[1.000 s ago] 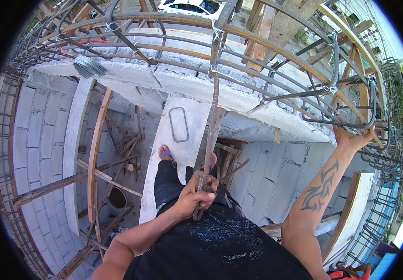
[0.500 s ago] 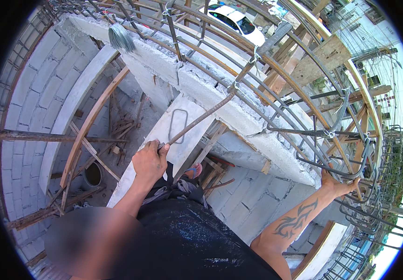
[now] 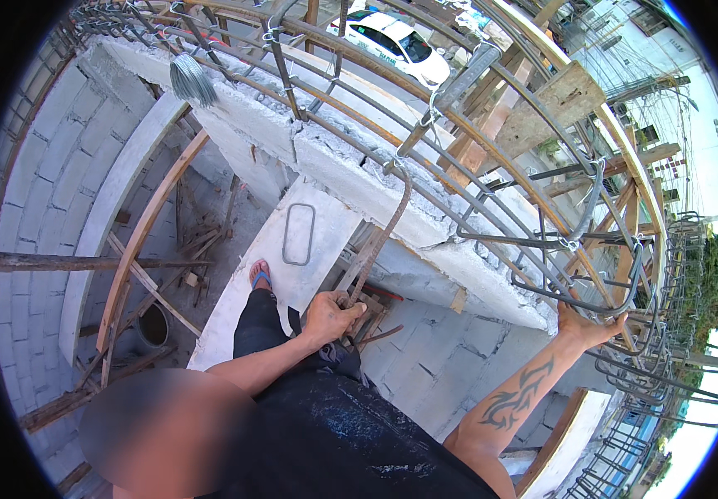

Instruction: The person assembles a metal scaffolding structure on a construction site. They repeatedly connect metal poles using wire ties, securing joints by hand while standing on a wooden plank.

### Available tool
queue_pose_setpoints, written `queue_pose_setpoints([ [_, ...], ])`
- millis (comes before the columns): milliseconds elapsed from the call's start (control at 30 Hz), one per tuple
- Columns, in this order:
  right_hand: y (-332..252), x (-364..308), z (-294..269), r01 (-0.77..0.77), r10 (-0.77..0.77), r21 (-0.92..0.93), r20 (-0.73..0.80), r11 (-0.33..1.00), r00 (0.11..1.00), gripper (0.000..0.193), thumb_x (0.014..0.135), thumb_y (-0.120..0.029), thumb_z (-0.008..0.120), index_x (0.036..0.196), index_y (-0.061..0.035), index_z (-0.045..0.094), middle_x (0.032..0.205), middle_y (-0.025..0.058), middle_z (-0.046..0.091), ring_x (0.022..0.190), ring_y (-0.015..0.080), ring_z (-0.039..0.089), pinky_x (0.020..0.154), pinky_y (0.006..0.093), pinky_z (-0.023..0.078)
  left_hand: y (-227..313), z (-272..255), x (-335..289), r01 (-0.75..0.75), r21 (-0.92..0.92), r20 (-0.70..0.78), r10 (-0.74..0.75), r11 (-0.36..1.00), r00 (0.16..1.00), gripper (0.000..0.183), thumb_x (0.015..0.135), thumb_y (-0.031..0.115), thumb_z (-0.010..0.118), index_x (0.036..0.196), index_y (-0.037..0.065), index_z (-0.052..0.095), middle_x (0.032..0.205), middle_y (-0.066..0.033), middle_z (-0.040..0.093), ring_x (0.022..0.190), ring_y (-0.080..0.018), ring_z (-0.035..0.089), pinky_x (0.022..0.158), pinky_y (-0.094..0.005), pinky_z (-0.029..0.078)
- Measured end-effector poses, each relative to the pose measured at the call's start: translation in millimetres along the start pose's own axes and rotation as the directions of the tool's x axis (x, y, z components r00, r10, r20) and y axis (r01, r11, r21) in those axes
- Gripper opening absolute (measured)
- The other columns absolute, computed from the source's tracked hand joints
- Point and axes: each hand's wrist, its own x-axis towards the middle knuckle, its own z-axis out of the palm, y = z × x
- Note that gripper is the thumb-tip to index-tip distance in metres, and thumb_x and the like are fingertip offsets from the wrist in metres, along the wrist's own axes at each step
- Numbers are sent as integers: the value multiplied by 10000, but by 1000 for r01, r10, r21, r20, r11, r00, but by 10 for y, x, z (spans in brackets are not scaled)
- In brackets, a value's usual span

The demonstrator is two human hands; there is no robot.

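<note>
My left hand (image 3: 334,318) is closed around the lower end of a rusty steel bar (image 3: 381,241). The bar rises steeply and curves at its top, where it meets the rebar cage along the wall. Over at the right, my right hand (image 3: 585,326) grips the rebar (image 3: 604,291) near the corner of the cage, its fingers partly hidden by the bars. A rectangular steel stirrup (image 3: 298,234) lies flat on the pale plank (image 3: 330,214), ahead of my sandalled foot (image 3: 260,274).
A bundle of grey tie wire (image 3: 191,81) hangs over the rough concrete wall top (image 3: 334,158). Timber braces (image 3: 155,241) and a round bucket (image 3: 152,324) stand below at left. Beyond the rebar, a white car (image 3: 392,46) is on the street.
My left hand has moved right and slightly down, swinging the bar from a slant to a steeper angle. My foot now shows on the plank. The right hand keeps its hold.
</note>
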Motion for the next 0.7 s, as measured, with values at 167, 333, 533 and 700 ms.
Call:
queue_pose_setpoints([
  [167, -9, -32, 28, -39, 43, 44, -73, 998, 996, 826, 613, -616, 614, 1307, -211, 421, 1401, 136, 235, 1270, 404, 183, 986, 646, 236, 19, 409, -253, 12, -137, 108, 3, 991, 994, 338, 801, 279, 727, 643, 11, 595, 498, -36, 554, 412, -80, 482, 411, -246, 367],
  [333, 5, -85, 11, 20, -19, -19, 6, 1000, 1000, 882, 609, -621, 637, 1342, -210, 367, 1378, 165, 208, 1214, 371, 211, 968, 666, 224, -68, 167, -302, -54, 83, -133, 65, 995, 989, 365, 761, 301, 745, 604, 22, 569, 486, -46, 545, 433, -111, 519, 450, -292, 414],
  [533, 5, -89, 54, -9, 12, 41, -78, 999, 997, 844, 601, -593, 644, 1309, -197, 410, 1392, 141, 224, 1231, 380, 216, 998, 610, 226, 36, -278, -198, -249, 571, -289, 476, 782, 831, 376, 765, 326, 697, 724, -31, 585, 551, -135, 582, 497, -250, 599, 504, -370, 461],
  [700, 18, -100, 43, -7, 10, 43, -75, 999, 997, 781, 621, -605, 633, 1273, -216, 451, 1387, 115, 239, 1221, 368, 216, 985, 609, 233, 21, -198, -104, -227, 658, -267, 504, 718, 822, 343, 788, 327, 640, 684, 9, 562, 531, -158, 562, 534, -363, 594, 542, -451, 466],
])
